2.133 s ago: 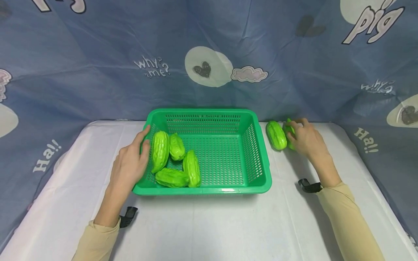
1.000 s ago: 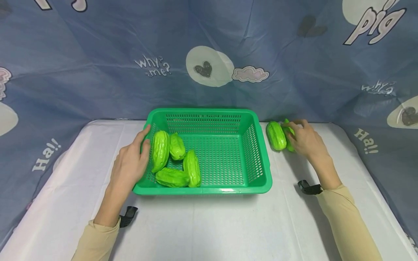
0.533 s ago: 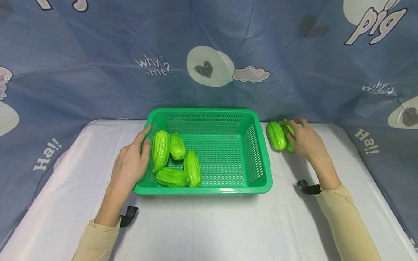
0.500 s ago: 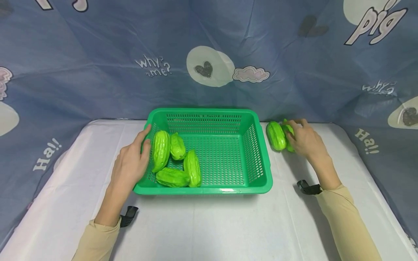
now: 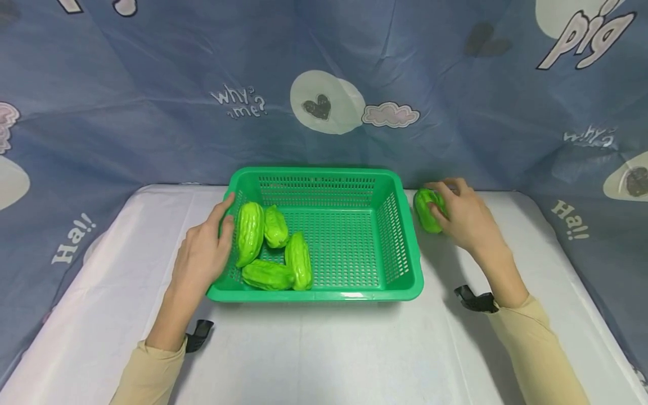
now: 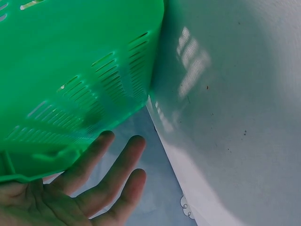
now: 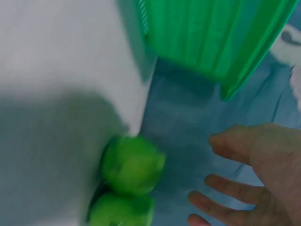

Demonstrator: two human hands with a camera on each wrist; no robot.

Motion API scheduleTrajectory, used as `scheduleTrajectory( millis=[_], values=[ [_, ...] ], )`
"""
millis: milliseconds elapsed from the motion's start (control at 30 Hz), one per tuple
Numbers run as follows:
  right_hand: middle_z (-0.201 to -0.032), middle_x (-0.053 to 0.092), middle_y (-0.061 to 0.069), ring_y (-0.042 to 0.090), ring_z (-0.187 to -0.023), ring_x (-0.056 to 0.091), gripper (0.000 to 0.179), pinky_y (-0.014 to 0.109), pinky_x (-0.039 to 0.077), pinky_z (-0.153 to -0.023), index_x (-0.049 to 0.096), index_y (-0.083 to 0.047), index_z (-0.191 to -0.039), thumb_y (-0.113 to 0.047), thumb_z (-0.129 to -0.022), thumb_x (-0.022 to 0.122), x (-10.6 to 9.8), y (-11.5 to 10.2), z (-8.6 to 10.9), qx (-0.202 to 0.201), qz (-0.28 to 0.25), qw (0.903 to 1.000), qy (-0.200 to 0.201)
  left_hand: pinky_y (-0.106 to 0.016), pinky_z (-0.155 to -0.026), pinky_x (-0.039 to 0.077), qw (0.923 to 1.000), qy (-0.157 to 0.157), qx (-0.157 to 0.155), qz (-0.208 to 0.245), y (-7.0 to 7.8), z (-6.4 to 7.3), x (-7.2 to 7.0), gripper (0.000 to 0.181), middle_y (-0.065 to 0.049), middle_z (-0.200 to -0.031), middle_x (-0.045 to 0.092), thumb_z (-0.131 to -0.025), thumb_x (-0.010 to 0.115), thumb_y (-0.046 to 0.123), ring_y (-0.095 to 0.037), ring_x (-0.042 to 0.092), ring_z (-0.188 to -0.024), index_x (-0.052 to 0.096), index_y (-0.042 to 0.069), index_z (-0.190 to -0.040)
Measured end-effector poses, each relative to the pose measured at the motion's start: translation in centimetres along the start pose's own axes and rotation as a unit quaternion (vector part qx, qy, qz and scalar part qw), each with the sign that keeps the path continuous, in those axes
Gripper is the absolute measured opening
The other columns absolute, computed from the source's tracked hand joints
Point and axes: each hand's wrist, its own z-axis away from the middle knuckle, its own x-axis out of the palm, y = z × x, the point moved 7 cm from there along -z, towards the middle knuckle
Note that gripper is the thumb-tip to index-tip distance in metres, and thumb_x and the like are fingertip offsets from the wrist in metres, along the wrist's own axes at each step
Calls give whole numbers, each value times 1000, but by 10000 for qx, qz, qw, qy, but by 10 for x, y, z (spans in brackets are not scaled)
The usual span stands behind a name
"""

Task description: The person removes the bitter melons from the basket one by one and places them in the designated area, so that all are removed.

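Observation:
My left hand (image 5: 199, 252) rests at the left rim of a green plastic basket (image 5: 324, 296). In the left wrist view its fingers (image 6: 113, 181) are spread and straight, reaching past the basket wall. Several bright green, ridged bitter melons lie in the basket's left half, among them a long one (image 5: 250, 233) by the wall. Right of the basket, my right hand (image 5: 468, 219) is over another bitter melon (image 5: 424, 211), thumb and fingers apart. Two bitter melons show blurred in the right wrist view, a farther one (image 7: 131, 165) and a nearer one (image 7: 120, 210); the hand hides one in the head view.
A white cloth (image 5: 354, 354) covers the table. Behind it hangs a blue printed curtain (image 5: 177, 140), close to the basket's far side. Black wrist mounts (image 5: 476, 299) sit below both hands.
My right hand has shifted left from the right-hand bitter melon to over the one nearer the basket. The left hand and the basket stay in place.

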Motion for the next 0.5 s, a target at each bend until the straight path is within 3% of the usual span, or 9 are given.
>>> scheduleTrajectory(
  millis=[100, 367, 500],
  values=[
    [-147, 56, 29, 55, -112, 67, 40, 66, 55, -84, 62, -11, -146, -18, -107, 66, -5, -19, 4, -279, -95, 9993, 233, -36, -40, 34, 10000, -27, 7, -1, 0, 0, 1, 53, -3, -56, 42, -118, 33, 39, -19, 36, -43, 35, 28, -170],
    [-142, 63, 22, 44, -120, 65, 37, 66, 52, -95, 68, -10, -140, -11, -103, 68, -12, -66, 13, -1006, -221, 9914, 810, -36, -40, 34, 10000, -30, 7, -9, 0, 0, 1, 53, -4, -55, 44, -118, 33, 39, -19, 36, -43, 36, 27, -170],
    [-142, 63, 20, 42, -115, 66, 37, 60, 53, -95, 69, -11, -138, -12, -102, 71, -12, -87, 16, -1375, -269, 9864, 862, -36, -40, 34, 10000, -3, 36, -13, 0, 1, 0, 53, -4, -55, 44, -118, 33, 38, -19, 36, -43, 36, 26, -170]
  ],
)
